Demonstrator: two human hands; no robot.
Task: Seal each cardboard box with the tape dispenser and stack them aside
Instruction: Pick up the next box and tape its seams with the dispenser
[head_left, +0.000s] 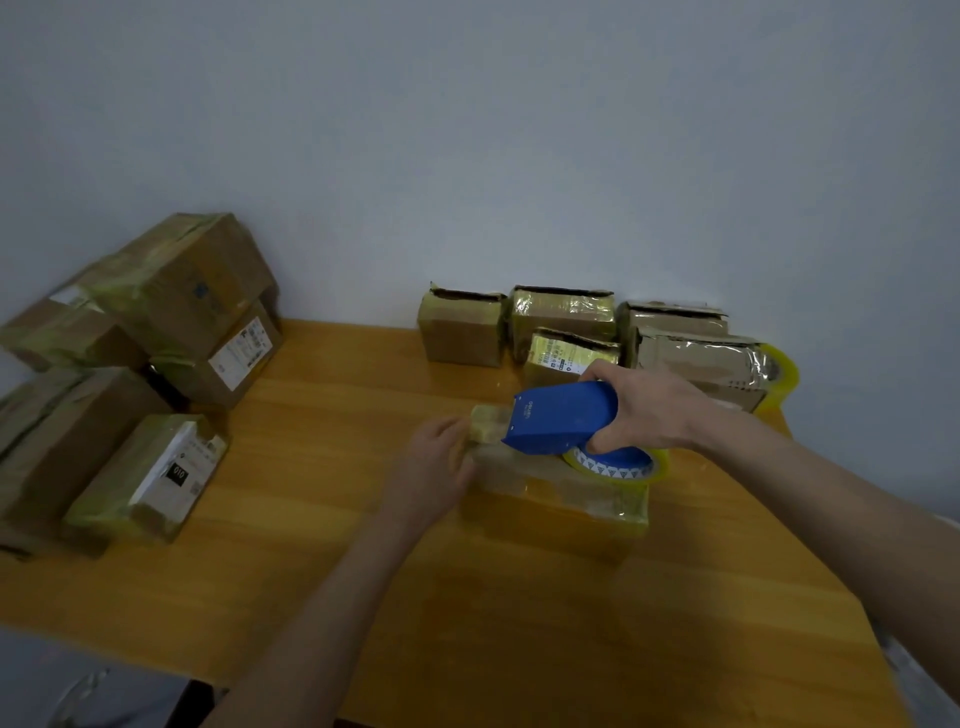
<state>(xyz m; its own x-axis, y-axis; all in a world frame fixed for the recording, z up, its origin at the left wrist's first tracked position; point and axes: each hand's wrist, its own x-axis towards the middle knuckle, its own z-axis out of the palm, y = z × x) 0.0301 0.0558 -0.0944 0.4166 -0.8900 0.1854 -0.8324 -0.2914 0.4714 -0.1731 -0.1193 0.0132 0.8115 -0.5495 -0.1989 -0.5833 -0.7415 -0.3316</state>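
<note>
Gripping the blue tape dispenser (558, 415) from above, the right hand (644, 410) sits right of centre in the head view, its fingers (605, 441) clenched round the handle just over the tape roll (618, 464). The roll rests on top of the cardboard box (561, 501) being sealed. This box lies on the wooden counter (311, 519) with its long axis running left to right across the frame, its right end slightly lower. The dispenser's mouth points left along that axis and has nearly reached the box's left end. There the left hand (436, 462) holds the box, fingers apparently curled over the end, though blur hides the exact hold. So the mouth lies just right of the left hand, almost touching it, and a short flap of yellowish tape (488, 423) stands between them. The coming move probably turns on that small gap: the tape has to run off the left end and be cut without catching the steadying hand. A pile of taped boxes (156, 338) fills the left of the frame. Several unsealed boxes (462, 330) stand along the wall above the hands, with a spare tape roll (779, 376) at the far right.
</note>
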